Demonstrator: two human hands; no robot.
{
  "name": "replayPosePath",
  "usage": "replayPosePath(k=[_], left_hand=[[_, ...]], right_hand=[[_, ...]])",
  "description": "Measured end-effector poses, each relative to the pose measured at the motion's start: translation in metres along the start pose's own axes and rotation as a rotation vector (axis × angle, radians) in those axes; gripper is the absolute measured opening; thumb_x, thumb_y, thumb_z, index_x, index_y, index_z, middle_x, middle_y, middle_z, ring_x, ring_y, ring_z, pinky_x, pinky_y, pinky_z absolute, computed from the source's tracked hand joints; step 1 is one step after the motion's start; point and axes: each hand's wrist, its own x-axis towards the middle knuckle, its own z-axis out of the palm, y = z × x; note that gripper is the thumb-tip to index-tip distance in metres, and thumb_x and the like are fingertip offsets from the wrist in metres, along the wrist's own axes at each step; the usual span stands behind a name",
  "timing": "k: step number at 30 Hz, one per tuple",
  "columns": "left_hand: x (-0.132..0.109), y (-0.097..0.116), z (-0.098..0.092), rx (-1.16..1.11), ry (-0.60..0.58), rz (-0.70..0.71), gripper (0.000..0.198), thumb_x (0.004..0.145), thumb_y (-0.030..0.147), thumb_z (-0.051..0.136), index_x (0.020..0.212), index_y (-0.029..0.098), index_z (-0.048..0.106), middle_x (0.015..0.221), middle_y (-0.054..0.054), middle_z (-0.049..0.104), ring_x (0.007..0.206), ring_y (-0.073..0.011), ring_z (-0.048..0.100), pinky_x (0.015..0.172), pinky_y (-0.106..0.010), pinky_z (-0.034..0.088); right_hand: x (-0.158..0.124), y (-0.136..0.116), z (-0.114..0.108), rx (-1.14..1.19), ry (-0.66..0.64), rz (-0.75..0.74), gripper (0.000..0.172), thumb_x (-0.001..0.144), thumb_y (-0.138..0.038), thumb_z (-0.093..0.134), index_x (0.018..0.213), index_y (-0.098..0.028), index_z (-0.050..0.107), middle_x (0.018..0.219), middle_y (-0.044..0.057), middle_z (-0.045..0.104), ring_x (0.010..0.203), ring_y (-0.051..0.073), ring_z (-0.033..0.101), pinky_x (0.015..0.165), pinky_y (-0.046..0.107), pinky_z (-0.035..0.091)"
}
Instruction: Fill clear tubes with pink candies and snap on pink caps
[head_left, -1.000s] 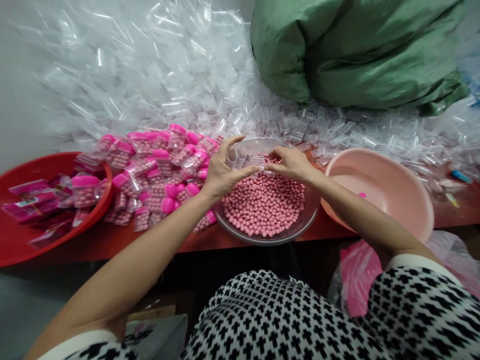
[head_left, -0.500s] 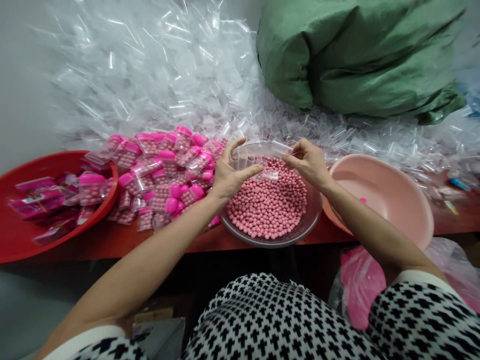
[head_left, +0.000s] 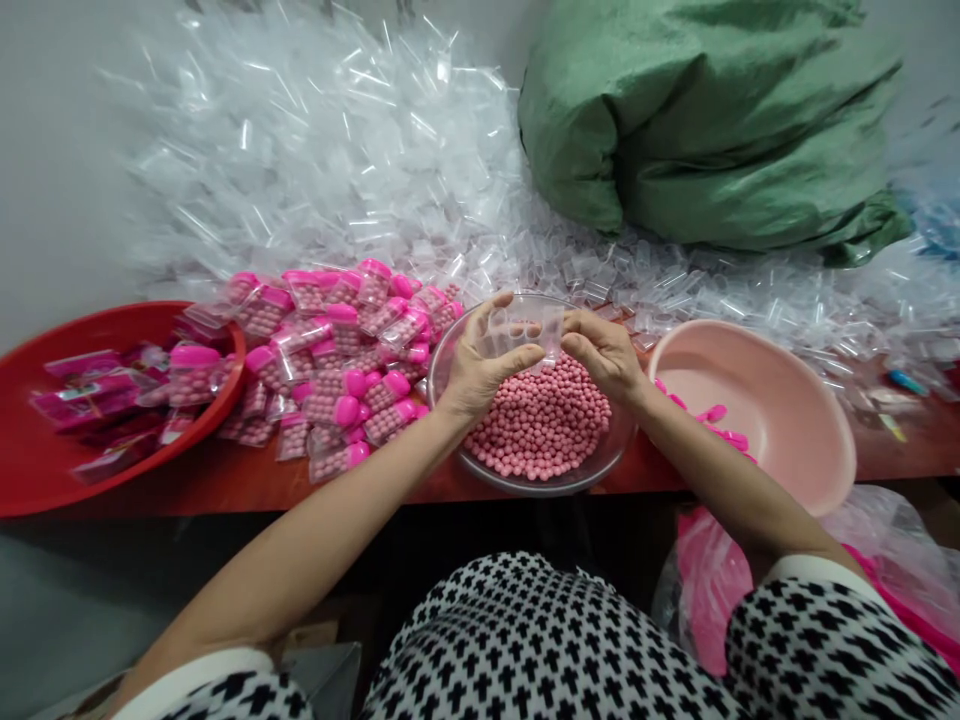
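Note:
My left hand (head_left: 484, 365) curves its thumb and fingers around clear plastic containers (head_left: 517, 330), several of them seemingly side by side. At their right end my right hand (head_left: 606, 352) pinches the clear plastic, its fingers bent inward. Both hands are above a see-through bowl (head_left: 547, 487) that holds a heap of pink beads (head_left: 536, 425). Left of the bowl lies a pile of small clear containers filled with pink beads and closed with bright pink caps (head_left: 390, 390).
A red basin (head_left: 217, 415) with pink packets is at far left. On the right, a pale pink basin (head_left: 795, 420) holds loose pink caps (head_left: 720, 420). Empty clear containers (head_left: 337, 150) are heaped behind, beside a green sack (head_left: 705, 130). The red table's front edge (head_left: 420, 490) is close.
My right hand has come in closer to my left, and the clear containers between them sit more upright. More pink caps show in the pale pink basin. The view has shifted slightly.

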Motion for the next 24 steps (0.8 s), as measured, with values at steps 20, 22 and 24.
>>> replayPosePath(k=[20,22,24], left_hand=[[-0.01,-0.007,-0.001,0.341,-0.199,-0.17,0.081,0.093,0.08,0.026,0.152,0.025,0.037,0.121,-0.014,0.067,0.12,-0.0315,0.063,0.09,-0.043,0.057],[-0.011,-0.006,-0.009,0.64,-0.204,-0.044,0.069,0.097,0.073,0.03,0.127,0.02,0.061,0.115,-0.013,0.066,0.121,-0.0306,0.06,0.098,-0.042,0.053],[-0.009,-0.006,-0.022,0.9,-0.232,0.083,0.056,0.098,0.066,0.038,0.104,0.019,0.068,0.109,-0.012,0.065,0.118,-0.0301,0.06,0.105,-0.043,0.048]], right_hand=[[-0.019,-0.017,0.011,0.031,-0.289,0.019,0.082,0.074,-0.053,0.078,0.138,-0.018,0.041,0.134,0.014,0.058,0.124,0.029,0.058,0.106,0.041,0.047],[-0.026,-0.012,0.0,-0.191,-0.353,0.076,0.082,0.072,-0.047,0.078,0.137,-0.016,0.04,0.132,0.016,0.059,0.119,0.03,0.061,0.101,0.041,0.049],[-0.03,-0.007,-0.011,-0.525,-0.476,0.139,0.078,0.069,-0.039,0.079,0.133,-0.013,0.045,0.13,0.02,0.061,0.118,0.034,0.061,0.095,0.043,0.052]])
